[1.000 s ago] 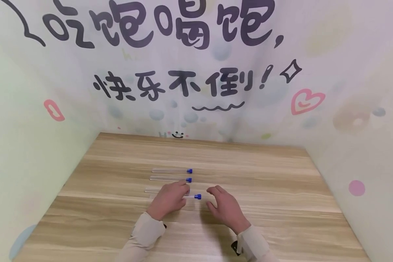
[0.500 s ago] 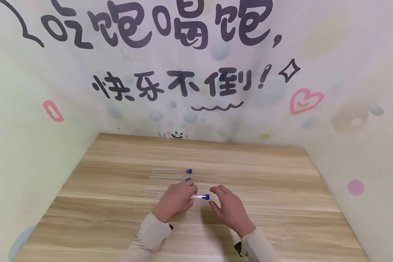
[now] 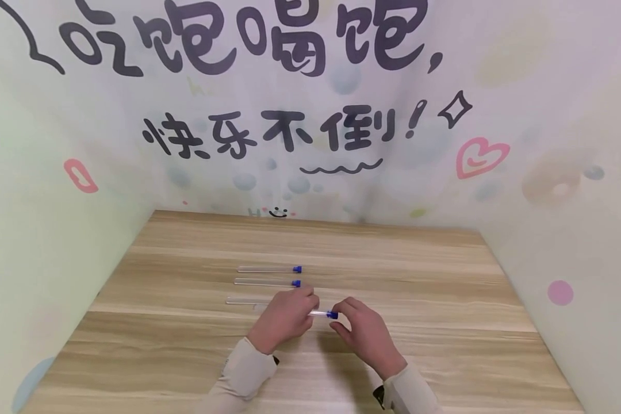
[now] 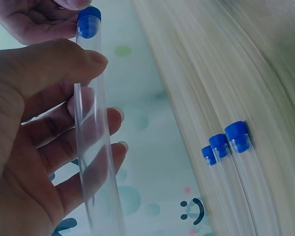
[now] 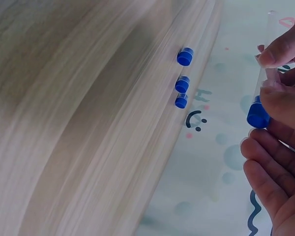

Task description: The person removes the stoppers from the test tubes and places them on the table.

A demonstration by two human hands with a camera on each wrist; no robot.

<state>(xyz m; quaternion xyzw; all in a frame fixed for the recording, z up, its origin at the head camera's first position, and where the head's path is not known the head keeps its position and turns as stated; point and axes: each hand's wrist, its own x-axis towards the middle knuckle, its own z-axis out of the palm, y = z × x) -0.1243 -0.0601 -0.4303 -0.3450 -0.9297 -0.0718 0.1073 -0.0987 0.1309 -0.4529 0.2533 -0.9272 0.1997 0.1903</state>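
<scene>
My left hand (image 3: 286, 317) pinches a clear capped test tube (image 4: 99, 187) along its upper body, thumb on the near side and fingers behind. The tube's blue cap (image 3: 332, 315) points right and lies between the thumb and index finger of my right hand (image 3: 366, 335). In the right wrist view, the right thumb (image 5: 285, 105) overlaps the edge of that cap, with the other fingers spread below it. Lying side by side on the wooden table are three more blue-capped tubes: a far one (image 3: 266, 269), a middle one (image 3: 264, 282) and a nearer one (image 3: 243, 300), partly hidden by the left hand.
The wooden table (image 3: 419, 276) meets a printed back wall (image 3: 227, 190) at its far edge. Side walls flank it at left (image 3: 46, 230) and right (image 3: 574, 241). Both forearms wear pale sleeves and dark wrist straps.
My left hand has carried the tube to the right, bringing its cap up to the right hand's fingers. The right hand has shifted slightly right and closed in around the cap.
</scene>
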